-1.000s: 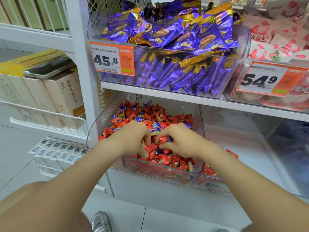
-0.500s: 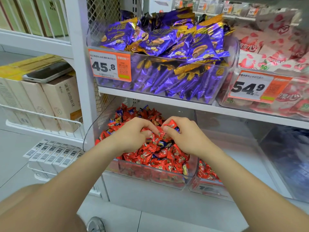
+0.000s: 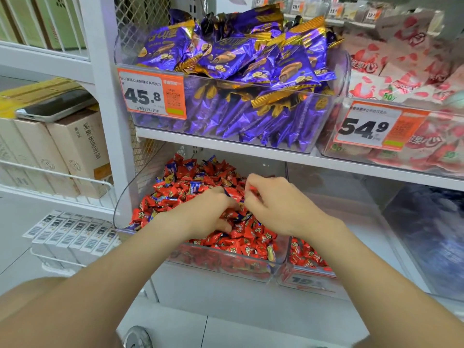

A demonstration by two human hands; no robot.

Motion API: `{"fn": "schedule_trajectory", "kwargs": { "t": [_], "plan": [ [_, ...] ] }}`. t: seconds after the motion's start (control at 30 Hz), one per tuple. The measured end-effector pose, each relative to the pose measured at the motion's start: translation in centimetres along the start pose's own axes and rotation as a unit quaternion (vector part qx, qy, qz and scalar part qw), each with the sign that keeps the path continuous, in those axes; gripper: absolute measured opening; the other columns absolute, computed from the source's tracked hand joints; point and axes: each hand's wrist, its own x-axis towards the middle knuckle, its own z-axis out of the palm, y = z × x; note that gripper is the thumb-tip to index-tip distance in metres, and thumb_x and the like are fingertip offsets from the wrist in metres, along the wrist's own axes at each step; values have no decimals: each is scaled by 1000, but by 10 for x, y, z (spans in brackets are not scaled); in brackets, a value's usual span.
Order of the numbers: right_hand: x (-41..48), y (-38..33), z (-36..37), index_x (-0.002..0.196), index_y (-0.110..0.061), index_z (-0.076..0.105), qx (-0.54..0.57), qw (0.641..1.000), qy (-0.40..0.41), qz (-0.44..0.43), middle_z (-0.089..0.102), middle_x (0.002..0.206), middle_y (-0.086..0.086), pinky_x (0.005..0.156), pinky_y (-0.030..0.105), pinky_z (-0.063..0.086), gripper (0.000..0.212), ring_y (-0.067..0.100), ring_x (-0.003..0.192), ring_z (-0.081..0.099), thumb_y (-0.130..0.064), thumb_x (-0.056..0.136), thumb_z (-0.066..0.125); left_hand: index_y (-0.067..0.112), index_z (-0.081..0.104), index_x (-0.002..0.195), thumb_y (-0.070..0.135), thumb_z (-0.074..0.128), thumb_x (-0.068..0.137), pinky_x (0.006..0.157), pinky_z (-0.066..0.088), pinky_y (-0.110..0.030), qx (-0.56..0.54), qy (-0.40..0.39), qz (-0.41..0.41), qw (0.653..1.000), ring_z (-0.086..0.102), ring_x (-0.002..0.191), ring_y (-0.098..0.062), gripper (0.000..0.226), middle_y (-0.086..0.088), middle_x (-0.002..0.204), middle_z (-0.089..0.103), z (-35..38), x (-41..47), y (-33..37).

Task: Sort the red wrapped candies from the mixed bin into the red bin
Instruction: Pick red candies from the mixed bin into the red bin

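While both hands work the mixed bin (image 3: 120, 217), picking is underway: right hand (image 3: 278, 204) curls, apparently pinching one of the red candies (image 3: 246, 237); left hand (image 3: 206, 212) curls into them, grip hidden. Next, carry reds to the red bin (image 3: 308, 280) alongside.

Two hands were there, left hand (image 3: 204, 213) and right hand (image 3: 280, 205); three price tags (image 3: 151, 95), one phone (image 3: 54, 106), candies (image 3: 175, 194) too many to count.
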Motion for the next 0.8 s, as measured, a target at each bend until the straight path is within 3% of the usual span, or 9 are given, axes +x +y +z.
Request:
{"fn": "schedule_trajectory", "kwargs": {
  "t": [0.1,0.2,0.27,0.37,0.43,0.5,0.6,0.7,0.8],
  "plan": [
    [-4,-2,0,69,-23,49,-75,997,-30,-8,52,65,-3,63,40,46,53,31,71,57,-56,109,36,23,67,134,31,79,93,100,50,-39,6,32,-13,999,60,115,-22,44,-3,124,63,-1,0,0],
    [-5,-2,-1,95,-32,71,-115,988,-92,-41,63,83,-6,75,41,54,41,29,93,66,-59,106,42,24,72,120,31,78,93,79,49,-33,-32,64,-24,997,63,89,-14,29,1,102,68,-9,-6,-3],
    [-6,-10,2,115,-41,72,-126,982,-129,-62,66,96,-7,76,38,52,37,24,100,67,-65,102,48,30,73,111,32,78,93,71,46,-32,-60,87,-38,994,63,80,-15,19,2,93,69,-15,-11,-8],
    [-5,-24,22,123,-31,67,-214,956,-177,-96,69,103,3,67,38,46,45,31,98,69,-66,101,49,32,74,104,34,77,94,62,46,-26,-85,118,-57,988,65,74,-16,11,2,89,72,-20,-20,-12],
    [-5,-28,34,121,-23,67,-251,944,-189,-100,67,102,7,66,38,47,40,34,93,69,-56,104,54,30,74,105,33,76,95,59,42,-23,-96,123,-63,986,64,72,-15,10,1,91,71,-21,-25,-12],
    [-4,-24,34,116,-22,69,-227,954,-175,-87,67,97,6,68,39,50,28,34,93,69,-46,105,58,30,74,104,33,75,96,60,43,-28,-107,128,-65,984,64,74,-19,9,1,90,70,-19,-27,-12],
    [-8,-15,19,108,-27,71,-67,990,-122,-33,70,88,-1,74,40,54,21,26,92,69,-44,104,59,38,70,105,35,73,97,74,56,-41,-153,153,-69,974,70,89,-29,10,-4,96,73,-17,-27,-10],
    [-20,-12,-9,105,-28,74,86,996,3,7,76,86,-7,83,38,55,23,13,82,70,-46,104,59,39,68,112,37,71,98,92,55,-43,-198,205,-57,957,66,106,-17,14,10,110,71,-16,-25,-1],
    [-40,-3,-37,92,-29,74,132,986,77,71,72,77,-13,74,30,50,27,3,70,66,-48,104,58,41,68,107,36,72,97,98,53,-43,-240,234,-23,942,67,104,-7,12,16,105,72,-15,-20,16]
  ]
}}
